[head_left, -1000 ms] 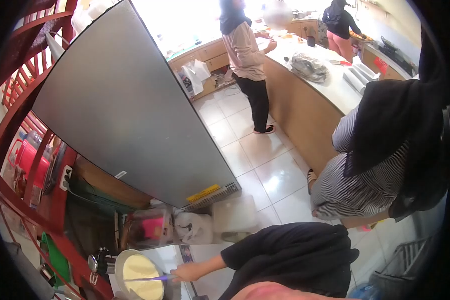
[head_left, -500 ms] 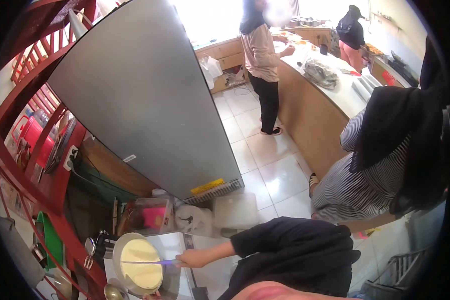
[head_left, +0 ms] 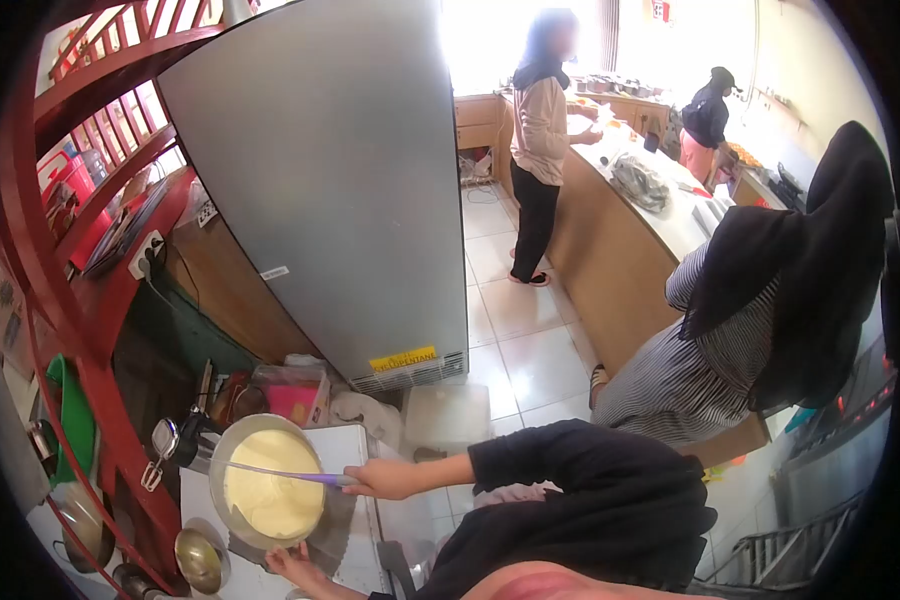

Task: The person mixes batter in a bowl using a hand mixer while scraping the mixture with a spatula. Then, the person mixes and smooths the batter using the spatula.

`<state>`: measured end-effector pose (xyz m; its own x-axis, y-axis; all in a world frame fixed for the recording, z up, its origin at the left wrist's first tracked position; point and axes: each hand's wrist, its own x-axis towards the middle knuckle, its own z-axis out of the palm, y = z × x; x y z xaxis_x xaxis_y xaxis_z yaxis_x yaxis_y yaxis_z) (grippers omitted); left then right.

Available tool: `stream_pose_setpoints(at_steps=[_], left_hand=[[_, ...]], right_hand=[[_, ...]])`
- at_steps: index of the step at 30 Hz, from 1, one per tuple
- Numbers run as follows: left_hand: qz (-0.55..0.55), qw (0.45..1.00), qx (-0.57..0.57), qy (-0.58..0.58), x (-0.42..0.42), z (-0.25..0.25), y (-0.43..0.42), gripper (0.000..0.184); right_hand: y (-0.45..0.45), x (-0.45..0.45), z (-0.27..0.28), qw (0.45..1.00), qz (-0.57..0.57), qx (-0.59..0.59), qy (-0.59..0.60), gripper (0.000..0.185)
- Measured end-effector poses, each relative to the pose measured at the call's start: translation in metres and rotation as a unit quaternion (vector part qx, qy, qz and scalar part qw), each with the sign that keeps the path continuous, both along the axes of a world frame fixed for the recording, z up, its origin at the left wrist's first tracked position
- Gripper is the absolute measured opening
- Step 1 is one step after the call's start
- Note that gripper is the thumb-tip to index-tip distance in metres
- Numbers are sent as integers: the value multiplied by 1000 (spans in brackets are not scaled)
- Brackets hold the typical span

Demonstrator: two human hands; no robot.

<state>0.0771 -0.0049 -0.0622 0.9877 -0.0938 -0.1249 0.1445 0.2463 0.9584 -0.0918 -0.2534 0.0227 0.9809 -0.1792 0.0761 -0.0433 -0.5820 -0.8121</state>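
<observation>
Bright light point(head_left: 480, 50) is flooding the far end, washing over wooden cabinets point(head_left: 478, 108). A white-tiled floor point(head_left: 545, 362) is catching glare. A tall grey appliance point(head_left: 325, 180) is standing left of centre, a red slatted frame point(head_left: 80, 335) is rising farther left, and a long, wood-sided surface point(head_left: 605, 265) is stretching away, with a pale wall point(head_left: 830, 75) showing beyond.

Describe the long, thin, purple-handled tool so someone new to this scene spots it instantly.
Below the tall grey appliance in view sits a round, pale bowl of creamy yellow mixture. The tool, held in the person's right hand, reaches across it. Its purple handle sets it apart from the shiny metal dish nearby.
</observation>
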Motion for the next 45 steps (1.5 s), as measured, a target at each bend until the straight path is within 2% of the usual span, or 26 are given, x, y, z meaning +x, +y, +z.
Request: stream_pose_setpoints(at_steps=[3,5,6,8,9,11,14,17,20,23,29,32,35,38,41,45], left_hand=[[-25,999,-31,-4,-17,34,-11,27],[-3,1000,-18,3,-24,41,-14,28],[10,1000,-15,3,-22,43,-17,28],[-3,1000,-26,10,-17,42,-14,19],[-10,999,-30,15,-16,40,-12,15],[-24,1000,-15,-2,-16,35,-11,15],[-47,999,-17,5,-5,31,-11,20],[-43,999,-27,1,-4,27,-7,23],[-30,999,-17,6,-9,28,-9,22],[-19,1000,-5,6,-9,38,-14,21],[-5,1000,-18,23,-9,38,-16,20],[2,1000,-24,20,-6,37,-18,20],[-2,1000,-18,23,-4,37,-21,17],[-4,1000,-16,21,-2,38,-22,16],[3,999,-26,26,4,32,-18,16],[1,999,-44,22,-4,34,-19,15]], right_hand=[[9,-6,0,1000,-15,-16,2,38],[6,0,-19,999,-12,-28,11,38],[8,-2,-9,999,-26,-18,5,38],[23,-17,22,999,-53,10,1,40],[24,-15,7,999,-48,-1,0,40],[20,-8,-33,999,-41,-26,-3,41],[21,-12,-10,998,-36,0,41,40],[36,-21,13,998,-59,6,32,39],[31,-13,-18,997,-60,-10,38,39],[38,-19,14,996,-83,13,34,39],[25,-10,-17,996,-74,-6,40,40],[32,-18,16,994,-105,22,21,40],[21,-8,-35,996,-87,-6,6,40],[4,-4,-19,998,-55,-24,-31,39],[9,-11,24,996,-88,10,-28,38],[-11,-3,-20,999,-50,5,8,36]])
